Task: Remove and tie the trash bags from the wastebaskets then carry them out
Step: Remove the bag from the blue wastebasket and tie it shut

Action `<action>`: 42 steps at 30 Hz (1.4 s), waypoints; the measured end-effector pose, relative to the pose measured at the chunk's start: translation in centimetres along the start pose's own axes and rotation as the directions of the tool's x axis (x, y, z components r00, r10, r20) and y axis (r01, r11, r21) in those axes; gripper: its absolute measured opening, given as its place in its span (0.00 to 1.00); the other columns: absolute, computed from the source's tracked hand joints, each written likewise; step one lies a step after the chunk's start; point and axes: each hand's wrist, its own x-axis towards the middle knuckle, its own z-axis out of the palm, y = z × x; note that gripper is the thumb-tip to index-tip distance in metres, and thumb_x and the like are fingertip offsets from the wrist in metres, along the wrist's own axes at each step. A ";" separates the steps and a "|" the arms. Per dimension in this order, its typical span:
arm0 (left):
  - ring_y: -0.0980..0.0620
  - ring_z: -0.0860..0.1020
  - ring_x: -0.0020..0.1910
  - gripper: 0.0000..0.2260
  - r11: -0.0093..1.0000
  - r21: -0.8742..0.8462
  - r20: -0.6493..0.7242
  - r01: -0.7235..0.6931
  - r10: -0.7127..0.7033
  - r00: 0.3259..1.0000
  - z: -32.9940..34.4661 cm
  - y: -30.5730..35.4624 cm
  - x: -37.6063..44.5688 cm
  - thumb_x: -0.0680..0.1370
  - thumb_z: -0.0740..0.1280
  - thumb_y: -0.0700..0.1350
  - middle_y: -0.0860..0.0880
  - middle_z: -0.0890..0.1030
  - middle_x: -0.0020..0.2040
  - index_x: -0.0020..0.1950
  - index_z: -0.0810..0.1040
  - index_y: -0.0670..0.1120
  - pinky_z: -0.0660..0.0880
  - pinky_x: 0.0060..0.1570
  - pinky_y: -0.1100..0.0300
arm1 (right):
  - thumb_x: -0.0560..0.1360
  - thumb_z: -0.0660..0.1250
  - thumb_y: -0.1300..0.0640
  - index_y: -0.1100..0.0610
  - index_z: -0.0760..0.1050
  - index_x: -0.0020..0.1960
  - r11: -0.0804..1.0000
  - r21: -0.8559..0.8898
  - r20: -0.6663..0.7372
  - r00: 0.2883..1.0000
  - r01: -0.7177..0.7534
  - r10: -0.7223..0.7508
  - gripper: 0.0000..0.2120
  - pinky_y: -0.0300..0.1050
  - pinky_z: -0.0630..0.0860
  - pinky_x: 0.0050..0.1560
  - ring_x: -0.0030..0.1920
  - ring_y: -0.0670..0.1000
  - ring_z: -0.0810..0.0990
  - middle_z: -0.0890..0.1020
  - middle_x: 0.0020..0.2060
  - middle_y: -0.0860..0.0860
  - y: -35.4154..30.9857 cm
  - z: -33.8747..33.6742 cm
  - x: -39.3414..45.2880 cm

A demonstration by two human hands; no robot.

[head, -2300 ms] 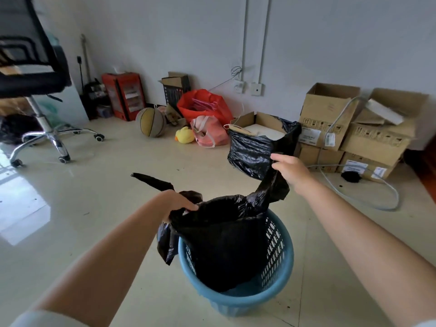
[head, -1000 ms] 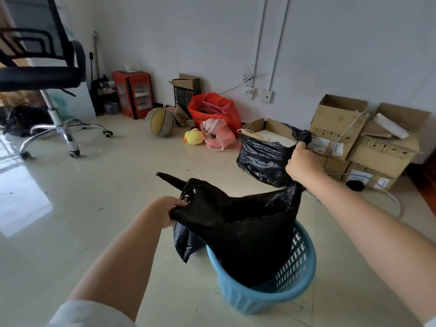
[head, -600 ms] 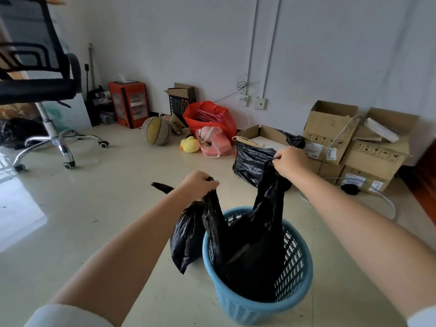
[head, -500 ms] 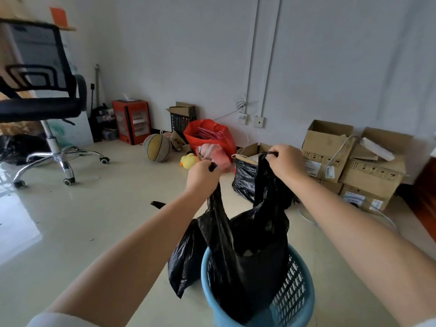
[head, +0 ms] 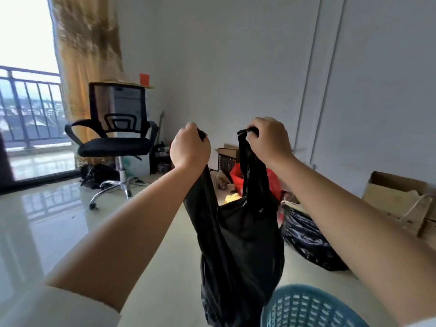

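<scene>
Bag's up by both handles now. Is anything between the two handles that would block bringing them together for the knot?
Nothing visible does. The left hand and right hand each grip one handle of the black trash bag, with only open air between them. The blue wastebasket sits below, at the lower right.

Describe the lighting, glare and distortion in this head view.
Head view: the balcony opening is blown out white; its daylight glares on the glossy floor; wide-angle distortion bows the wall conduits; the black trash bag shows little detail.
</scene>
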 end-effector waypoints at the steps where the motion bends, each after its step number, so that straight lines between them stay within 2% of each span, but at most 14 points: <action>1: 0.46 0.72 0.45 0.10 0.997 0.065 0.026 -0.033 0.031 0.999 -0.4 -1.6 0.0 0.78 0.60 0.42 0.42 0.78 0.53 0.56 0.73 0.38 0.65 0.40 0.57 | 0.75 0.57 0.65 0.66 0.77 0.52 1.000 -0.009 0.027 1.000 0.012 -0.012 0.12 0.47 0.72 0.48 0.51 0.60 0.77 0.80 0.51 0.62 -0.8 1.4 -0.6; 6: 0.47 0.69 0.41 0.03 0.930 0.335 0.272 -0.149 0.056 0.961 -0.3 -10.8 -2.6 0.76 0.61 0.39 0.45 0.72 0.42 0.47 0.73 0.41 0.64 0.38 0.58 | 0.73 0.56 0.67 0.66 0.75 0.51 0.993 -0.102 0.267 0.963 0.062 -0.033 0.11 0.49 0.70 0.41 0.49 0.62 0.76 0.78 0.49 0.61 -3.2 9.9 -6.1; 12: 0.45 0.73 0.41 0.03 0.923 0.363 0.434 -0.125 -0.049 0.899 0.6 -21.4 -7.2 0.76 0.61 0.38 0.45 0.73 0.41 0.45 0.73 0.40 0.69 0.39 0.56 | 0.72 0.57 0.68 0.66 0.76 0.50 0.996 -0.086 0.473 0.880 -0.002 0.042 0.11 0.45 0.65 0.36 0.47 0.62 0.77 0.78 0.47 0.62 -4.5 18.5 -14.1; 16: 0.42 0.76 0.49 0.08 0.922 0.379 0.438 -0.076 -0.106 0.893 0.4 -26.0 -9.8 0.77 0.61 0.41 0.41 0.77 0.49 0.51 0.74 0.38 0.66 0.40 0.59 | 0.73 0.57 0.67 0.67 0.76 0.51 0.997 -0.003 0.501 0.863 -0.076 0.067 0.11 0.46 0.67 0.38 0.47 0.62 0.77 0.79 0.47 0.63 -5.6 21.6 -17.9; 20: 0.44 0.70 0.63 0.17 0.968 0.224 0.345 0.110 -0.184 0.920 0.9 -29.1 -12.3 0.76 0.66 0.46 0.44 0.73 0.61 0.62 0.72 0.41 0.67 0.56 0.58 | 0.73 0.64 0.63 0.64 0.73 0.61 0.940 0.235 0.482 0.870 -0.247 0.108 0.17 0.41 0.68 0.53 0.58 0.59 0.74 0.77 0.56 0.61 -5.7 23.1 -20.4; 22: 0.45 0.69 0.65 0.26 0.961 0.124 0.355 0.248 -0.276 0.893 1.5 -30.9 -13.5 0.72 0.71 0.46 0.45 0.71 0.64 0.66 0.67 0.42 0.66 0.62 0.55 | 0.72 0.68 0.60 0.61 0.62 0.70 0.876 0.312 0.568 0.811 -0.368 0.139 0.28 0.39 0.63 0.62 0.67 0.55 0.67 0.70 0.64 0.58 -5.4 23.8 -21.5; 25: 0.44 0.68 0.67 0.46 0.899 0.016 0.476 0.437 -0.391 0.788 2.3 -33.5 -14.7 0.61 0.75 0.55 0.48 0.71 0.62 0.73 0.56 0.46 0.66 0.68 0.49 | 0.73 0.68 0.60 0.56 0.45 0.76 0.679 0.367 0.767 0.620 -0.636 0.166 0.41 0.40 0.53 0.71 0.75 0.49 0.53 0.56 0.75 0.52 -4.1 25.0 -22.8; 28: 0.43 0.69 0.66 0.51 0.877 0.057 0.585 0.477 -0.417 0.696 3.6 -36.0 -15.4 0.56 0.72 0.59 0.52 0.71 0.55 0.75 0.55 0.51 0.67 0.68 0.45 | 0.73 0.67 0.63 0.54 0.40 0.76 0.520 0.319 0.884 0.447 -0.792 0.138 0.44 0.42 0.58 0.69 0.72 0.50 0.61 0.67 0.68 0.46 -1.9 27.0 -23.1; 30: 0.42 0.70 0.63 0.30 0.897 0.159 0.597 0.412 -0.420 0.684 4.4 -37.0 -15.7 0.66 0.74 0.50 0.49 0.73 0.49 0.65 0.71 0.46 0.68 0.64 0.50 | 0.72 0.68 0.66 0.53 0.48 0.75 0.560 0.299 0.918 0.393 -0.772 0.052 0.40 0.41 0.65 0.60 0.63 0.52 0.70 0.73 0.53 0.45 -1.1 28.6 -23.1; 32: 0.40 0.73 0.58 0.02 0.884 0.110 0.547 0.454 -0.436 0.715 5.0 -37.6 -15.9 0.75 0.68 0.43 0.48 0.73 0.42 0.46 0.78 0.45 0.70 0.54 0.53 | 0.71 0.68 0.68 0.53 0.54 0.72 0.602 0.300 0.919 0.393 -0.740 0.025 0.36 0.40 0.67 0.56 0.58 0.50 0.72 0.72 0.52 0.47 -0.8 30.6 -23.4; 34: 0.44 0.74 0.48 0.11 0.765 -0.046 0.529 0.642 -0.526 0.666 5.0 -37.5 -16.0 0.80 0.61 0.43 0.50 0.73 0.37 0.38 0.76 0.47 0.69 0.44 0.60 | 0.71 0.68 0.68 0.51 0.59 0.67 0.531 0.308 0.925 0.379 -0.790 0.027 0.31 0.39 0.70 0.53 0.52 0.49 0.74 0.74 0.46 0.46 -0.7 32.4 -23.9; 36: 0.48 0.74 0.41 0.18 0.628 -0.175 0.517 0.758 -0.597 0.613 5.2 -37.2 -16.2 0.82 0.55 0.46 0.50 0.75 0.34 0.35 0.75 0.45 0.70 0.44 0.60 | 0.73 0.67 0.65 0.54 0.67 0.62 0.502 0.301 0.942 0.336 -0.811 -0.022 0.20 0.38 0.72 0.51 0.52 0.51 0.75 0.76 0.43 0.45 -0.7 34.0 -24.3; 39: 0.55 0.75 0.24 0.22 0.494 -0.313 0.507 0.811 -0.636 0.582 5.5 -36.6 -16.2 0.83 0.52 0.48 0.52 0.71 0.17 0.29 0.67 0.43 0.75 0.43 0.58 | 0.75 0.65 0.64 0.62 0.69 0.63 0.504 0.334 0.910 0.412 -0.796 0.049 0.17 0.36 0.70 0.55 0.56 0.48 0.70 0.71 0.52 0.47 -1.0 35.7 -24.4; 42: 0.59 0.61 0.12 0.20 0.398 -0.337 0.442 0.853 -0.733 0.517 5.5 -36.1 -16.6 0.82 0.54 0.49 0.53 0.63 0.13 0.31 0.61 0.46 0.69 0.21 0.67 | 0.78 0.60 0.62 0.66 0.65 0.67 0.251 0.400 0.901 0.429 -0.881 0.069 0.19 0.42 0.72 0.51 0.51 0.51 0.74 0.76 0.47 0.50 -1.3 37.0 -24.9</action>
